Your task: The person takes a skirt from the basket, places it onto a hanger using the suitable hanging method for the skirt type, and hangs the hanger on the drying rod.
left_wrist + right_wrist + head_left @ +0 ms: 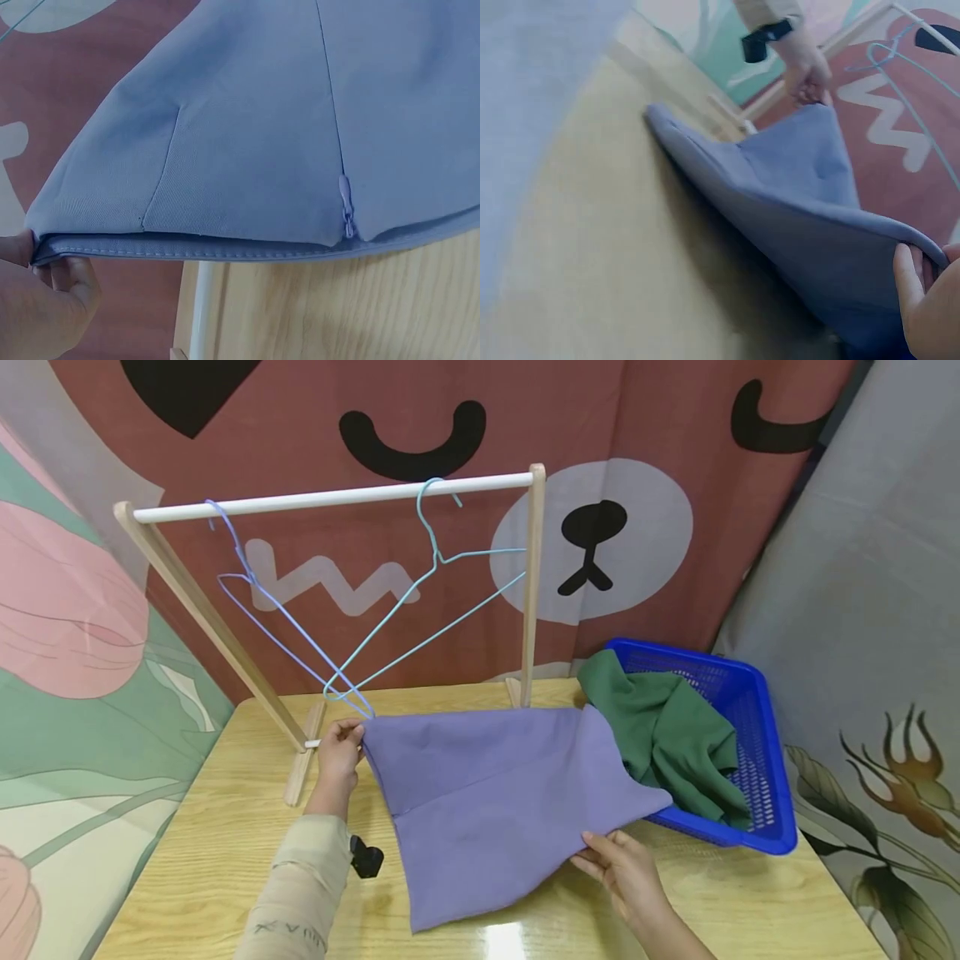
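A purple skirt (pixel 495 802) is spread over the table's middle, its right part overlapping a blue basket's edge in the head view. My left hand (pixel 339 756) pinches its far left corner between thumb and fingers. In the left wrist view that corner belongs to the waist edge, where a stitched inner band, a dart and a small zipper pull (pixel 346 202) show. With thumb and fingers, my right hand (pixel 622 872) grips the near right edge. The right wrist view shows the fabric (pixel 810 247) stretched between both hands, that edge lifted off the tabletop.
Behind the skirt stands a wooden rack with a white rod (pixel 337 497). From it hang a lilac hanger (pixel 285 610) and a turquoise hanger (pixel 382 618). At right, a blue basket (pixel 780 793) holds green cloth (pixel 667 727). A black wrist device (pixel 366 857) is by my left sleeve.
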Action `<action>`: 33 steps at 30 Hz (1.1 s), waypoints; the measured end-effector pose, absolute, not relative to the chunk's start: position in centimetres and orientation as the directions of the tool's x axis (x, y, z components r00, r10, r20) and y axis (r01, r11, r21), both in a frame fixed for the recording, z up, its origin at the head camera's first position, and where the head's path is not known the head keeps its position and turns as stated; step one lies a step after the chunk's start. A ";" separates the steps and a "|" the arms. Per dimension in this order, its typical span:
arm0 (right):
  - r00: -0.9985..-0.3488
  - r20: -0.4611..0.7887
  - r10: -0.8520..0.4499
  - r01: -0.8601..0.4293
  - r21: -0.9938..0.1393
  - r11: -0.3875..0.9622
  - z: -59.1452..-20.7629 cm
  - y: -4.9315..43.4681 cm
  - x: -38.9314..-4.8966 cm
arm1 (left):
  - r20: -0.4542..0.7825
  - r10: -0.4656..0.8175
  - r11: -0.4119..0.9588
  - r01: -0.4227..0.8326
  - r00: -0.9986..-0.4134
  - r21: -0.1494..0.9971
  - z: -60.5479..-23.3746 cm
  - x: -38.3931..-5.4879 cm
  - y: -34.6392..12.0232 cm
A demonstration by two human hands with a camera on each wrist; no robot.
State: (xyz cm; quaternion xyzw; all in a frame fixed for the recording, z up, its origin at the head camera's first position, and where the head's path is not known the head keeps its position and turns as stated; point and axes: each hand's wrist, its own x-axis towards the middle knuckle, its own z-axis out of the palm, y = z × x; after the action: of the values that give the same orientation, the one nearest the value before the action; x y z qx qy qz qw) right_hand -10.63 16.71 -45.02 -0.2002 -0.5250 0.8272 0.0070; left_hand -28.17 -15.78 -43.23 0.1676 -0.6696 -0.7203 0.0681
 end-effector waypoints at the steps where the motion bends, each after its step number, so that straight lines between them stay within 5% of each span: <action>1: -0.916 -0.336 0.220 0.211 -0.868 -0.450 -45.3 16.5 -10.5 | -0.149 -0.326 -0.092 -0.125 -0.934 0.988 -43.3 -28.2 -15.8; 18: -0.888 -0.376 0.266 0.290 -0.905 -0.313 -49.0 18.5 -12.2 | -0.171 -0.343 -0.074 -0.155 -0.924 0.985 -45.9 -28.2 -16.6; 20: -0.888 -0.356 0.291 0.276 -0.919 -0.281 -49.2 19.0 -12.6 | -0.168 -0.320 -0.098 -0.144 -0.932 0.985 -47.2 -28.8 -17.1; 27: -0.906 -0.248 0.343 0.164 -0.953 -0.254 -50.1 20.3 -13.5 | -0.130 -0.204 -0.248 -0.077 -0.970 0.966 -63.5 -37.1 -23.3; 33: -0.885 -0.296 0.360 0.196 -0.937 -0.289 -48.5 19.7 -12.7 | -0.217 -0.069 -0.228 -0.196 -0.974 0.954 -64.2 -35.7 -22.6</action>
State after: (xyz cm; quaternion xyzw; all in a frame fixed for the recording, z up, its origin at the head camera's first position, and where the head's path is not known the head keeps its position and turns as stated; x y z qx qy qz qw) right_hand -12.66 19.71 -48.47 -0.2339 -0.5939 0.7679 0.0533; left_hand -35.74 -22.62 -64.18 0.1069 -0.6199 -0.7763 -0.0409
